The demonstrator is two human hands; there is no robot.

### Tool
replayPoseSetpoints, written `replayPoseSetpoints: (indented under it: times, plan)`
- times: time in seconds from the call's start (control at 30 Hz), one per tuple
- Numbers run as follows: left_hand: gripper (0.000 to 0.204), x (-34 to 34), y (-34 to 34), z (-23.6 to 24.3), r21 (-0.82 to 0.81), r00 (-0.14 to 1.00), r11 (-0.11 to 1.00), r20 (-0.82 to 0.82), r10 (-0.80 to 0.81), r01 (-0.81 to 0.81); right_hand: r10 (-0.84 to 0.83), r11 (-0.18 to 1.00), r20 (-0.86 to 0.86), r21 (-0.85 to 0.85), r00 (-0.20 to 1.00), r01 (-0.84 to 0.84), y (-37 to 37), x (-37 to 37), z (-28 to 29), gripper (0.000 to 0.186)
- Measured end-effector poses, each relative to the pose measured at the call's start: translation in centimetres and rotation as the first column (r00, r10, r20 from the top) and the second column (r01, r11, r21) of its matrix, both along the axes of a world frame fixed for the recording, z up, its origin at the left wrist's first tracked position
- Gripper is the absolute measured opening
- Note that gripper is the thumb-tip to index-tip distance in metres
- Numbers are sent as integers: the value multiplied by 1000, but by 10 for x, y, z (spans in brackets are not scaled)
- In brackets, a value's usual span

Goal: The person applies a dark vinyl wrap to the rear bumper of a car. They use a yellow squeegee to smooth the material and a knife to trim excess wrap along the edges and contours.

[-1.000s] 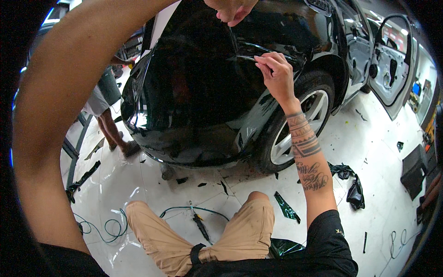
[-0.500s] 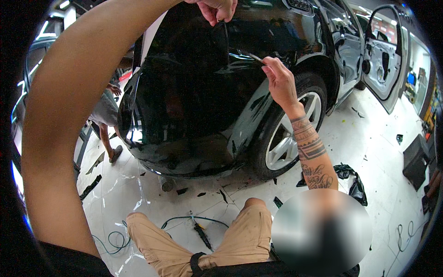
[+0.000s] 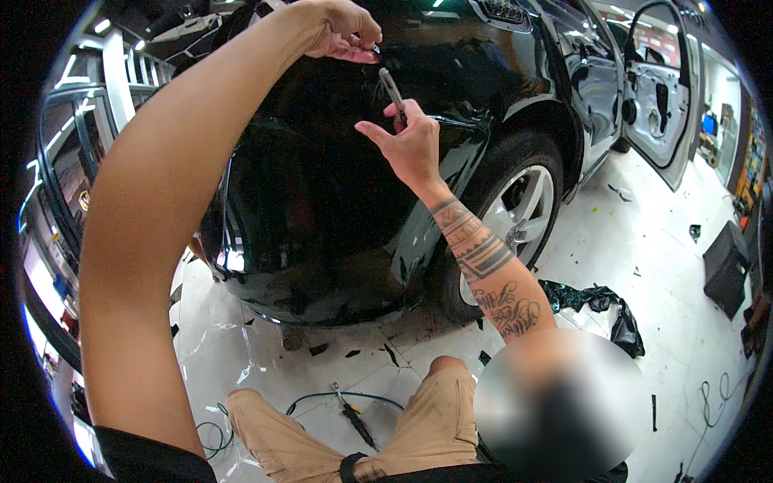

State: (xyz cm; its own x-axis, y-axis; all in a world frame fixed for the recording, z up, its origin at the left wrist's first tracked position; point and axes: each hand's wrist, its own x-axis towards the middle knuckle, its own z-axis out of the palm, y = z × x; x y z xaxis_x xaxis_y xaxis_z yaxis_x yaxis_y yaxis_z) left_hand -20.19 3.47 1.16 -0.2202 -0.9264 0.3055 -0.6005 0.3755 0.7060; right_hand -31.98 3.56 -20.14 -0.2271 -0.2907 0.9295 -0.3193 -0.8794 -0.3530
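Observation:
A glossy black car bumper fills the middle, with black film over its surface, creased near the wheel arch. My left hand is up at the top of the panel, fingers bent and closed on what looks like the edge of the black film; the fingertips are partly hidden. Just below it, my right hand grips a slim grey cutter knife between its fingers. Its thumb sticks out to the left. The knife's tip points up toward my left fingertips, and the blade itself is too small to make out.
To the right are the wheel and an open car door. Crumpled black film and several dark scraps lie on the white floor. Between my knees lies a black air-gun-like tool with a hose. A dark box stands far right.
My right hand has moved left and up from beside the wheel arch, its knife turning upright. My left hand has shifted slightly left and lower in view. The person behind the car is mostly hidden now.

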Motion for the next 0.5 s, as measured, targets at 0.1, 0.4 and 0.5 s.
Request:
replayPoseSetpoints:
  times: [0.1, 0.4, 0.5]
  plan:
    - [11, -2, 21, -10, -17, 999, 1000, -35, 10, -10, -43, 999, -10, -17, 999, 43, -8, -1, -2, 21]
    - [24, 47, 15, -41, -453, 927, 822, 301, -224, 346, -150, 981, 140, -100, 979, 164, -29, -66, 76, 21]
    - [22, 60, 2, -48, -551, 879, 695, 389, -275, 461, -227, 940, 233, -203, 946, 276, 0, -124, 126, 27]
